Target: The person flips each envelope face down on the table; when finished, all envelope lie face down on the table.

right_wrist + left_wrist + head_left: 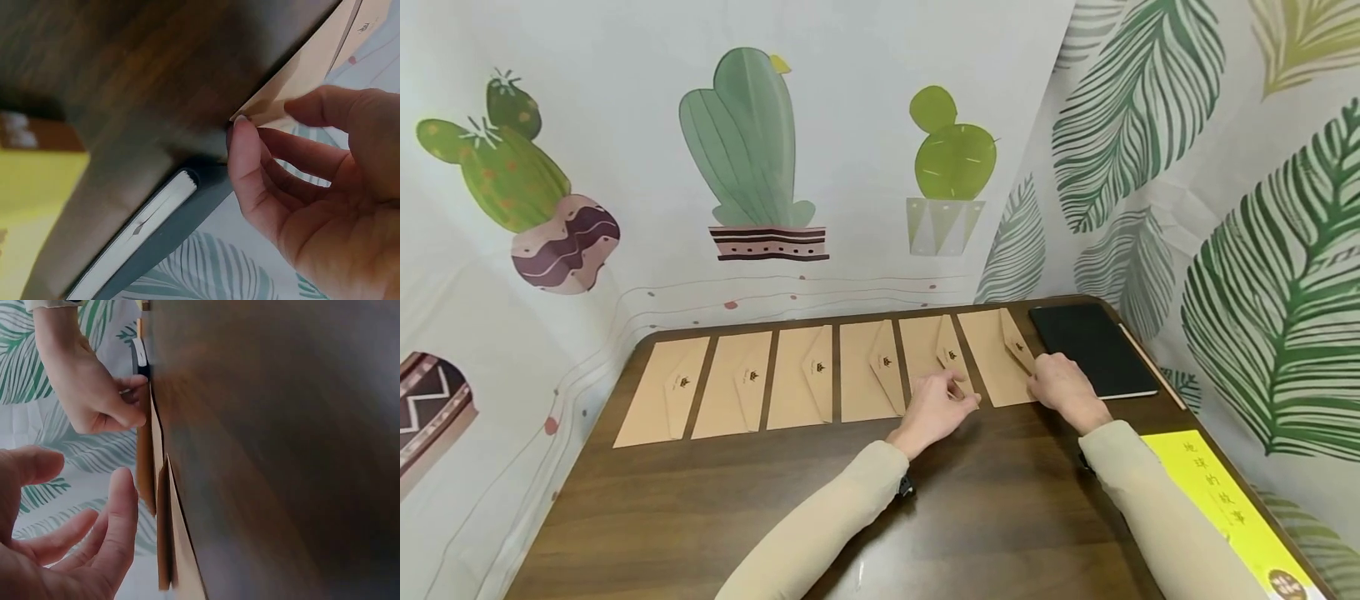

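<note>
Brown paper envelopes [808,383] lie side by side in a row along the far part of the table, each with a pointed flap and a small dark crown mark. My right hand [1063,387] is at the near right corner of the rightmost envelope [988,358]. In the right wrist view, its curled index finger and thumb [306,109] hold that envelope's edge. My left hand [934,408] hovers over the near end of the neighbouring envelope [917,333]. In the left wrist view its fingers [122,519] are loosely bent and apart, with nothing between them.
A black notebook [1086,333] lies right of the row, with a thin wooden stick [1150,367] along its outer side. Nearer on the right is a yellow book [1210,483], partly under my right forearm. A patterned cloth wall [865,167] rises behind the dark wooden table [700,517].
</note>
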`<state>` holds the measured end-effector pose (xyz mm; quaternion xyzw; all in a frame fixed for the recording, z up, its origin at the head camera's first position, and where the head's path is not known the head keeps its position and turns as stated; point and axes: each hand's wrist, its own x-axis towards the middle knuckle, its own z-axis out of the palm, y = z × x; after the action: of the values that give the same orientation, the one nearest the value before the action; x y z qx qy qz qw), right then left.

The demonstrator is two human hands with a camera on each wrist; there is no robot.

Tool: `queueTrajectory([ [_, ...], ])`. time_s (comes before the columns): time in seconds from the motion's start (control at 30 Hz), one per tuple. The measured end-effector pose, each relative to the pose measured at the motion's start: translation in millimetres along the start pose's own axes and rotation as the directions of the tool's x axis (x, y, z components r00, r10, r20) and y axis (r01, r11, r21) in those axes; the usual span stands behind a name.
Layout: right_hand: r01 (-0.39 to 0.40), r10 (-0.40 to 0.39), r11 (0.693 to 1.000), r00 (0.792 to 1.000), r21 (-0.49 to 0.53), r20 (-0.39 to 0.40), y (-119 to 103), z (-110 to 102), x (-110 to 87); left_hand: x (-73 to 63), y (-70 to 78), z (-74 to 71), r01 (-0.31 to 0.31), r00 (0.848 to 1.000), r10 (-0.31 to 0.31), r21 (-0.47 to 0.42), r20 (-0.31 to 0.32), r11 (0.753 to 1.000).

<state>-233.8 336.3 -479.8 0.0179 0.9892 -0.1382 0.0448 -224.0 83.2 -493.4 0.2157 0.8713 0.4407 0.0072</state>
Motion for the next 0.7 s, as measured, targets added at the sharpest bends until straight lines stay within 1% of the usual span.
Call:
queueTrajectory([
  [0.1, -0.014, 0.014, 1.0, 1.0, -0.004, -0.027, 0.1, 1.3, 0.1, 3.6, 2.6, 8.3, 0.014, 1.0, -0.014, 0.02, 0.013, 1.0],
  [0.13, -0.017, 0.017, 1.0, 0.999, -0.007, -0.039, 0.4, 1.8, 0.4, 4.3, 7.5, 7.9, 0.037, 0.999, -0.038, 0.019, 0.03, 0.999],
  [0.17, -0.02, 0.02, 1.0, 0.999, -0.009, -0.047, 0.5, 1.8, 0.1, 6.4, 6.4, 10.9, 0.036, 0.999, -0.037, 0.022, 0.031, 0.999],
  [0.23, -0.029, 0.028, 0.999, 0.997, -0.012, -0.065, 1.4, 1.2, -0.3, 12.9, -1.3, 20.5, 0.018, 1.0, -0.019, 0.048, 0.022, 0.999],
  [0.3, -0.045, 0.045, 0.999, 0.996, -0.002, -0.071, 2.7, -1.1, -2.0, 19.9, -13.6, 34.3, 0.007, 1.0, -0.007, 0.066, 0.007, 0.998],
  [0.37, -0.067, 0.068, 0.998, 0.995, 0.015, -0.068, 2.9, -3.8, -4.1, 25.0, -24.1, 44.6, 0.014, 1.0, -0.014, 0.062, 0.001, 0.998],
  [0.4, -0.079, 0.08, 0.997, 0.995, 0.027, -0.066, 3.0, -5.2, -5.2, 26.6, -26.9, 48.5, 0.022, 1.0, -0.022, 0.055, 0.005, 0.998],
  [0.47, -0.094, 0.097, 0.994, 0.993, 0.049, -0.063, 3.3, -8.4, -7.7, 25.2, -20.3, 46.5, 0.065, 0.997, -0.065, 0.004, 0.033, 0.998],
  [0.5, -0.101, 0.105, 0.993, 0.993, 0.06, -0.061, 3.6, -9.6, -8.6, 23.9, -13.9, 42.9, 0.087, 0.995, -0.086, -0.032, 0.048, 0.996],
  [0.57, -0.103, 0.108, 0.992, 0.993, 0.074, -0.058, 4.8, -11.6, -10.8, 20.1, 1.5, 35.1, 0.149, 0.987, -0.142, -0.103, 0.077, 0.983],
  [0.63, -0.102, 0.107, 0.991, 0.992, 0.083, -0.063, 6.1, -12.5, -12.2, 17.1, 16.2, 29.2, 0.219, 0.974, -0.202, -0.183, 0.107, 0.958],
  [0.67, -0.102, 0.108, 0.991, 0.992, 0.088, -0.065, 6.8, -12.7, -12.7, 17.0, 20.4, 29.4, 0.25, 0.967, -0.229, -0.224, 0.115, 0.942],
  [0.7, -0.102, 0.108, 0.991, 0.992, 0.092, -0.069, 7.4, -12.9, -13.3, 17.4, 23.8, 30.4, 0.284, 0.958, -0.257, -0.274, 0.128, 0.919],
])
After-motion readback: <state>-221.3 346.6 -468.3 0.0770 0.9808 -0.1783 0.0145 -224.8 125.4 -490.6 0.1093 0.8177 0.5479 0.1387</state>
